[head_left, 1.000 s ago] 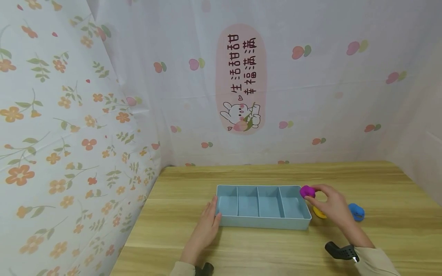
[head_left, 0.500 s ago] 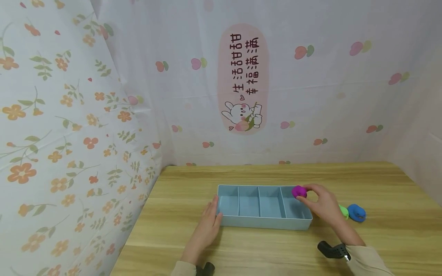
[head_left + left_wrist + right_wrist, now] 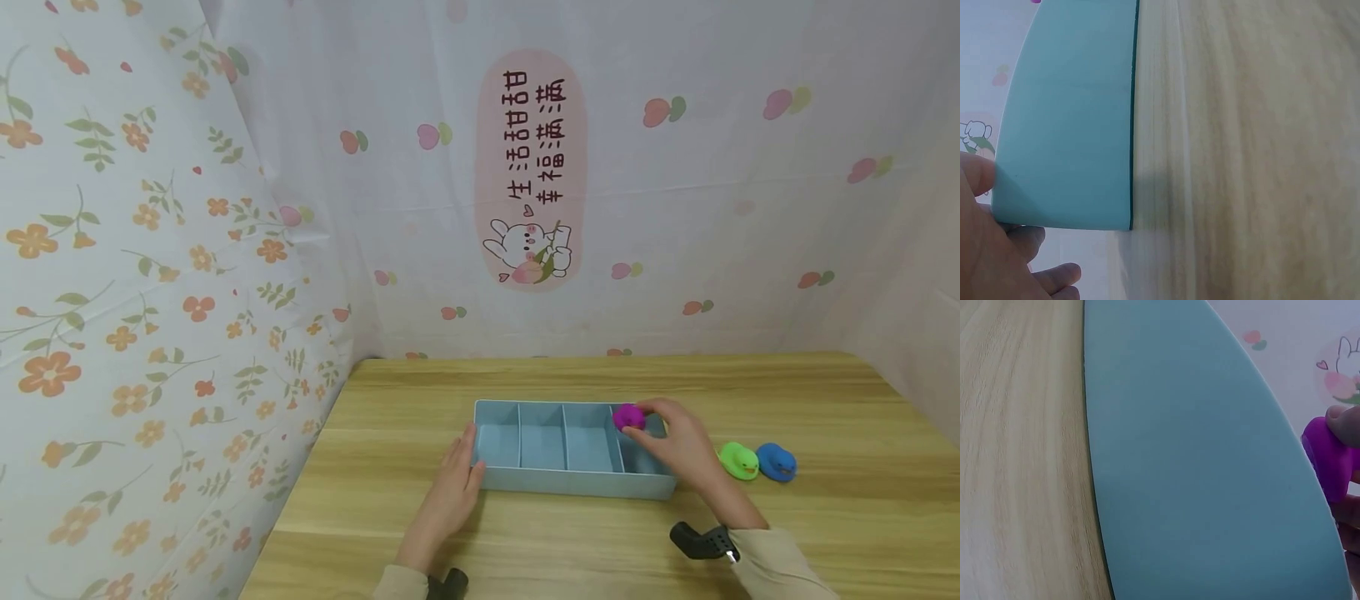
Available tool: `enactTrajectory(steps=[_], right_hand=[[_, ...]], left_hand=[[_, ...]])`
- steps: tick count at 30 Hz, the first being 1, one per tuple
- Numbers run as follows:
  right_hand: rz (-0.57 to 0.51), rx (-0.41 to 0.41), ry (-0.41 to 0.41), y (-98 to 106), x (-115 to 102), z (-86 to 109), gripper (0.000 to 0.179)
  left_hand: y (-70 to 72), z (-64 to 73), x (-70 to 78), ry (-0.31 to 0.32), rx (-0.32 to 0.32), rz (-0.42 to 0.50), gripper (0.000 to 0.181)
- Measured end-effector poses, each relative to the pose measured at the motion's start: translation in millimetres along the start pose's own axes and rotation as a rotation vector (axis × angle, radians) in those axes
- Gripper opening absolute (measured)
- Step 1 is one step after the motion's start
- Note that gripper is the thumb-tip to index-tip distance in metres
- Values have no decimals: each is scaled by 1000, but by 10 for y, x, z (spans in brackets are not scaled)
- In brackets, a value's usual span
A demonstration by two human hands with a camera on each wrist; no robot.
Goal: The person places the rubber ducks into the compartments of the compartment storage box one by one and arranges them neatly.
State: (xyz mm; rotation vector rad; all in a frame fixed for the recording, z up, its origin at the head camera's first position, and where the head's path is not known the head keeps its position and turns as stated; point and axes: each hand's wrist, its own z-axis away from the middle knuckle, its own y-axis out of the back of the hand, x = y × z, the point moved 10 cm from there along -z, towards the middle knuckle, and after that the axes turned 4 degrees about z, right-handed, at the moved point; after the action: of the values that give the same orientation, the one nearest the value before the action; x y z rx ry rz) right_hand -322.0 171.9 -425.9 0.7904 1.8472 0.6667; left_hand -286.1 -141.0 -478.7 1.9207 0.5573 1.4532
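Observation:
A light blue tray (image 3: pixel 577 482) with several compartments in a row lies on the wooden table. My left hand (image 3: pixel 447 483) rests against its left end; in the left wrist view the thumb touches the rim and the other fingers lie past the end wall. My right hand (image 3: pixel 684 442) pinches a purple rubber duck (image 3: pixel 628 417) between thumb and fingers, above the tray's right side near the last divider. In the right wrist view the purple duck (image 3: pixel 1327 459) shows just beyond the tray's long wall, its lower part partly hidden by it.
Right of the tray, a green rubber duck (image 3: pixel 739 461) and a blue rubber duck (image 3: pixel 777 462) sit side by side on the table (image 3: pixel 570 550). A printed cloth (image 3: pixel 420 200) hangs behind the table, and a floral cloth (image 3: pixel 165 333) hangs at the left.
My right hand has carried the purple duck leftward, from the tray's right edge to over its right side. The green duck has come into view; a yellow thing is now hidden. My left hand stays put.

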Motion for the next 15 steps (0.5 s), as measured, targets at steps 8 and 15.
enactTrajectory(steps=[8, 15], right_hand=[[-7, -10, -1, -91, -54, -13, 40], [-2, -8, 31, -141, -137, -30, 38]], left_hand=[[7, -6, 4, -10, 13, 3, 57], [7, -4, 4, -2, 11, 12, 57]])
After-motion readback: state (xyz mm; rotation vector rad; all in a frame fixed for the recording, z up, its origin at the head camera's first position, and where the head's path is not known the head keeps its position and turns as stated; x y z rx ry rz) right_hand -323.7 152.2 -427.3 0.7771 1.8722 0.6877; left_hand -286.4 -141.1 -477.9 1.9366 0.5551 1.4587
